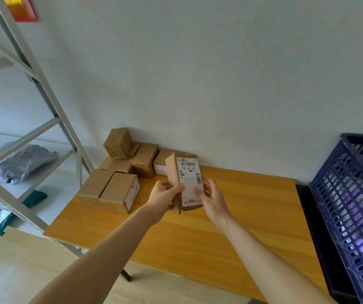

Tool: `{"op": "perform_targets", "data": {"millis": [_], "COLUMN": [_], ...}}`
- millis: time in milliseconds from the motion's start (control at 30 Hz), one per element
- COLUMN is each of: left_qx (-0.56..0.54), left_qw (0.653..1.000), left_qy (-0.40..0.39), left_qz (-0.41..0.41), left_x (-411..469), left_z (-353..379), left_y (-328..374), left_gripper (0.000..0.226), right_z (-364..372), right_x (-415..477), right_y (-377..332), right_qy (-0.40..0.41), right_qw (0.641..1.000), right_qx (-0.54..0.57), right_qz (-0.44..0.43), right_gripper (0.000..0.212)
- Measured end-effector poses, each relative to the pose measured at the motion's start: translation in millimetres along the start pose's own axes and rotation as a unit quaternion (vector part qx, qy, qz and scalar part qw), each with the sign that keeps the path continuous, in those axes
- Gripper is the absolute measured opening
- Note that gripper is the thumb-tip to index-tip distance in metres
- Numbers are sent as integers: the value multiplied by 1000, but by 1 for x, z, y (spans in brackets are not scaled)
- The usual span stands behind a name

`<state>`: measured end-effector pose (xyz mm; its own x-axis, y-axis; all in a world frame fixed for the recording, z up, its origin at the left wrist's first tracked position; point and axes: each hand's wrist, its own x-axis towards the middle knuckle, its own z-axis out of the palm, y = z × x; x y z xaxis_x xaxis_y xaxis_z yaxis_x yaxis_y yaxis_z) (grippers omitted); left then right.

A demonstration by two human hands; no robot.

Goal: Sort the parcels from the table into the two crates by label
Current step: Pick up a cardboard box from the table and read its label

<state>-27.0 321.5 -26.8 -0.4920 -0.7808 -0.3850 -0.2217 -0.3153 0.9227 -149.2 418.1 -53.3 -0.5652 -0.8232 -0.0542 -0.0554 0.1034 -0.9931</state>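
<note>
A brown cardboard parcel [176, 172] with a white shipping label facing me is held upright above the wooden table [231, 227]. My left hand [164, 196] grips its lower left side, thumb on the label's edge. My right hand [211, 198] holds its lower right side, thumb pressed on the label. Several more brown parcels [119, 189] lie stacked at the table's far left against the wall. A blue slotted crate [351, 205] stands at the right edge of the view.
A white metal shelf rack [44, 102] stands left of the table, with a grey mailer bag [24, 161] on a shelf and green bags lower down. The white wall runs behind the table. A black surface lies under the crate.
</note>
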Motion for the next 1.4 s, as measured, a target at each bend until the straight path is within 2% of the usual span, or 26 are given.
{"op": "perform_targets", "data": {"millis": [200,467,800,1100,1400], "left_qx": [33,61,64,94,142], "left_qw": [996,991,981,961,922], "left_qy": [-80,-101,-167,-249,-357], "left_qz": [22,68,71,81,57], "left_x": [-5,-5,2,-20,-54], "left_z": [11,24,41,73,109], "left_y": [13,28,32,24,0], "left_gripper": [50,56,60,60,62], "right_z": [-34,-48,-59,-75,-92], "right_x": [-11,-15,-36,-88,-156], "right_y": [-20,-31,-47,-47,-31], "right_qy": [32,86,145,232,320], "right_qw": [997,995,989,971,944], "right_qx": [50,40,20,13,34], "right_qz": [53,39,35,54,79], "right_gripper": [45,46,50,52,50]}}
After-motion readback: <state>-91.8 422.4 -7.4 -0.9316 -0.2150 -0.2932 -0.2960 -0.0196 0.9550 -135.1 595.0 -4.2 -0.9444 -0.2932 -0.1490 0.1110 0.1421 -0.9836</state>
